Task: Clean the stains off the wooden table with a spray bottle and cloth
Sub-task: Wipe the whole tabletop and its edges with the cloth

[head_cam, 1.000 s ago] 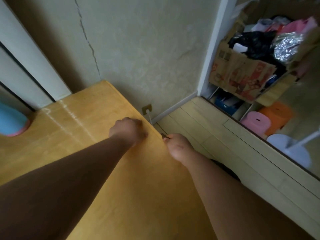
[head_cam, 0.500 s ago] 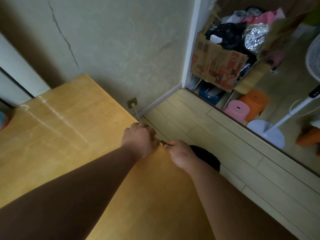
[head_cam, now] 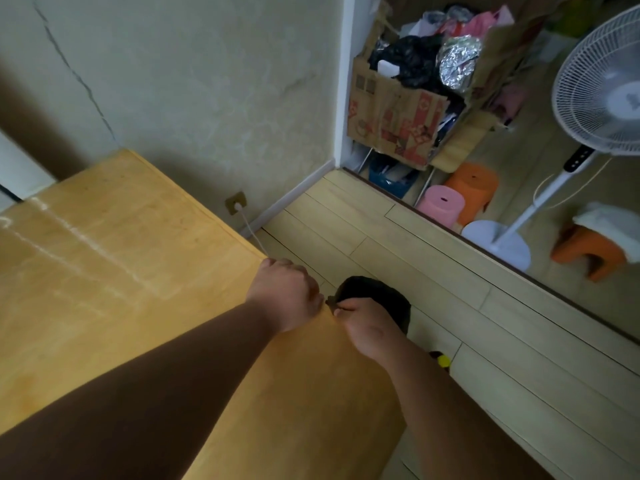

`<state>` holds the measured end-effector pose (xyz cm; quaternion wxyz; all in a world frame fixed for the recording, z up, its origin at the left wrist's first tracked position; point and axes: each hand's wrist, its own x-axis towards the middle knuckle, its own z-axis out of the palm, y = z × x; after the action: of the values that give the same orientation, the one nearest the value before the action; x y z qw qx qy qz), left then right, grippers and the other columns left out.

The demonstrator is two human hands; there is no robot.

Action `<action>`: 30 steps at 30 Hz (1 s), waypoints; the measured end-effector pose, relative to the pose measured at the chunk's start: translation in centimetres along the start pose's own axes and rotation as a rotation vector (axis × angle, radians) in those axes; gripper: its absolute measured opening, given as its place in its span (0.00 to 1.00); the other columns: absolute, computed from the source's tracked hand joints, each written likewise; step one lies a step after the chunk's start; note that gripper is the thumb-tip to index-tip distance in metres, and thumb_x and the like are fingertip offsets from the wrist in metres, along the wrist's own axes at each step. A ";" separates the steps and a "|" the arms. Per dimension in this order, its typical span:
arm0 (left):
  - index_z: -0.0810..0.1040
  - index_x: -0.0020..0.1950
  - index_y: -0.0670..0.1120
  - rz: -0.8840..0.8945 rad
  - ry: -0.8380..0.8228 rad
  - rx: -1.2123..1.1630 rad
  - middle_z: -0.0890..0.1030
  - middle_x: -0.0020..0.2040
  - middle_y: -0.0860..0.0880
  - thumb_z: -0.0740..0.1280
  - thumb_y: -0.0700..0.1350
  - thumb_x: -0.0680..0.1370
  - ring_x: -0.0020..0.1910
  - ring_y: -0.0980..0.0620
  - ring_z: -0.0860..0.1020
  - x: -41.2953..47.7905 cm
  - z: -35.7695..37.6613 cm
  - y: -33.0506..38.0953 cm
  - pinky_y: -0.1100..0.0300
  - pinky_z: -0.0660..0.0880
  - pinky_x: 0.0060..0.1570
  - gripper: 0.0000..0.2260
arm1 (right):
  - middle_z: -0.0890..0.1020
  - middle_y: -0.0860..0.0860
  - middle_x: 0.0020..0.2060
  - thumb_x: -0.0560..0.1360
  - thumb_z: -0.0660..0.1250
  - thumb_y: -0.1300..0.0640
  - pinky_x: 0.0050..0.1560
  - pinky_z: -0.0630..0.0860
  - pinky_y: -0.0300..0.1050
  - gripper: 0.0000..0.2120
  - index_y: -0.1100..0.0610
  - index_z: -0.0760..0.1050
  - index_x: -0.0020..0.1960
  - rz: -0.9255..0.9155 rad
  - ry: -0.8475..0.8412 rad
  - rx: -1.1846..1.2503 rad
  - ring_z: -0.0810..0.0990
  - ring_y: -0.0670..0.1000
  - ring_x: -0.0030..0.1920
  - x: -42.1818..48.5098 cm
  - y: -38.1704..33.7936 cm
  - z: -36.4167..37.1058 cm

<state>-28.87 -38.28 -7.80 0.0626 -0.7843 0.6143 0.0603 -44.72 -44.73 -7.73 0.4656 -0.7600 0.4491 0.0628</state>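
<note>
The wooden table (head_cam: 121,254) fills the lower left, with pale white streaks (head_cam: 86,237) running across its top. My left hand (head_cam: 284,296) is curled into a fist at the table's right edge, and nothing shows in it. Just beside it, off the edge, my right hand (head_cam: 367,330) pinches a small dark object (head_cam: 330,301) between thumb and fingertip. The two hands almost touch. No spray bottle or cloth is in view.
A dark round thing (head_cam: 374,292) sits on the floor below my right hand. A wall socket (head_cam: 236,202) with a white cable (head_cam: 251,230) is behind the table. Beyond the doorway are a full cardboard box (head_cam: 391,116), pink stool (head_cam: 440,206), orange stools (head_cam: 474,185) and a white standing fan (head_cam: 602,98).
Both hands have slid back along the table's right edge toward me and closed up together. My view has swung right, bringing the fan and the dark thing on the floor into sight.
</note>
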 end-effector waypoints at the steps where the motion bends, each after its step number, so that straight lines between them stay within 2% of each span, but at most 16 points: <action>1: 0.83 0.51 0.55 0.003 -0.001 -0.010 0.80 0.46 0.54 0.52 0.61 0.78 0.51 0.50 0.75 0.1 -0.2 0.3 0.52 0.66 0.54 0.22 | 0.81 0.48 0.42 0.80 0.56 0.50 0.53 0.75 0.55 0.13 0.49 0.79 0.47 0.011 0.001 -0.004 0.78 0.50 0.45 -0.4 0.3 -0.2; 4: 0.84 0.49 0.55 0.009 -0.006 -0.029 0.81 0.44 0.53 0.53 0.63 0.78 0.48 0.50 0.76 0.4 -0.4 0.7 0.53 0.68 0.54 0.22 | 0.81 0.48 0.41 0.80 0.57 0.51 0.53 0.75 0.53 0.13 0.49 0.80 0.45 0.018 -0.006 0.025 0.78 0.49 0.44 -1.2 1.4 -0.9; 7: 0.84 0.49 0.55 0.025 -0.025 -0.035 0.81 0.43 0.54 0.53 0.63 0.78 0.47 0.51 0.76 0.5 -0.3 1.1 0.53 0.68 0.54 0.22 | 0.81 0.47 0.49 0.81 0.58 0.52 0.50 0.71 0.46 0.13 0.51 0.79 0.58 0.034 0.000 0.060 0.75 0.45 0.45 -1.9 2.2 -1.3; 9: 0.83 0.48 0.55 0.061 -0.024 -0.033 0.79 0.41 0.55 0.53 0.63 0.78 0.45 0.52 0.75 0.4 -0.1 1.5 0.53 0.66 0.53 0.22 | 0.81 0.49 0.52 0.81 0.58 0.53 0.47 0.68 0.43 0.14 0.53 0.79 0.59 0.041 -0.005 0.050 0.73 0.43 0.43 -2.2 2.5 -1.5; 13: 0.82 0.47 0.55 0.135 -0.057 -0.082 0.78 0.40 0.56 0.53 0.61 0.79 0.45 0.53 0.74 0.3 0.2 2.7 0.52 0.66 0.56 0.20 | 0.82 0.54 0.50 0.80 0.59 0.54 0.46 0.69 0.45 0.14 0.59 0.80 0.54 0.072 -0.045 0.053 0.76 0.49 0.44 -2.5 2.6 -2.2; 15: 0.81 0.43 0.54 0.157 -0.073 -0.097 0.76 0.37 0.56 0.53 0.59 0.80 0.41 0.53 0.73 0.3 0.3 3.3 0.52 0.68 0.56 0.19 | 0.81 0.55 0.40 0.78 0.60 0.54 0.43 0.67 0.48 0.14 0.62 0.79 0.43 0.080 -0.070 0.077 0.77 0.54 0.42 -2.6 2.9 -2.4; 16: 0.79 0.42 0.54 0.166 -0.077 -0.101 0.76 0.36 0.56 0.53 0.58 0.80 0.40 0.54 0.73 0.4 0.4 3.6 0.52 0.68 0.56 0.19 | 0.77 0.54 0.33 0.78 0.60 0.55 0.41 0.65 0.48 0.15 0.59 0.74 0.35 0.081 -0.075 0.090 0.74 0.54 0.37 -2.6 3.0 -2.5; 18: 0.80 0.41 0.53 0.180 -0.074 -0.109 0.78 0.35 0.55 0.53 0.57 0.79 0.39 0.54 0.74 0.4 0.4 4.3 0.52 0.69 0.55 0.18 | 0.69 0.49 0.26 0.76 0.61 0.56 0.38 0.61 0.47 0.18 0.53 0.65 0.28 0.086 -0.083 0.119 0.69 0.50 0.33 -2.7 3.1 -2.7; 20: 0.80 0.41 0.53 0.198 -0.091 -0.122 0.78 0.35 0.54 0.54 0.57 0.79 0.38 0.53 0.75 0.5 0.1 5.0 0.54 0.69 0.54 0.17 | 0.68 0.48 0.26 0.76 0.61 0.57 0.38 0.60 0.47 0.19 0.52 0.62 0.27 0.087 -0.089 0.125 0.68 0.50 0.33 -2.8 3.1 -2.9; 25: 0.81 0.44 0.53 0.229 -0.136 -0.147 0.79 0.38 0.53 0.55 0.55 0.79 0.41 0.52 0.76 0.3 -0.2 6.4 0.54 0.69 0.54 0.16 | 0.69 0.51 0.29 0.77 0.60 0.57 0.37 0.60 0.47 0.15 0.55 0.65 0.31 0.085 -0.096 0.116 0.69 0.51 0.35 -3.6 3.5 -3.2; 27: 0.82 0.47 0.53 0.236 -0.159 -0.146 0.80 0.39 0.53 0.54 0.54 0.78 0.42 0.52 0.76 0.2 0.0 6.8 0.53 0.69 0.55 0.17 | 0.69 0.50 0.28 0.77 0.61 0.58 0.36 0.60 0.46 0.15 0.56 0.66 0.32 0.085 -0.094 0.120 0.69 0.50 0.34 -4.0 4.0 -3.4; 30: 0.82 0.46 0.53 0.257 -0.185 -0.152 0.79 0.38 0.53 0.55 0.54 0.78 0.41 0.53 0.76 0.2 0.1 7.7 0.54 0.69 0.54 0.16 | 0.69 0.50 0.27 0.76 0.61 0.59 0.35 0.60 0.45 0.17 0.56 0.65 0.30 0.096 -0.090 0.108 0.68 0.50 0.32 -4.7 4.7 -3.8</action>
<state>-36.33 -40.27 -8.09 0.0509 -0.6930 0.6946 0.1860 -52.22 -45.46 -6.29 0.5219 -0.7079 0.4664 0.0948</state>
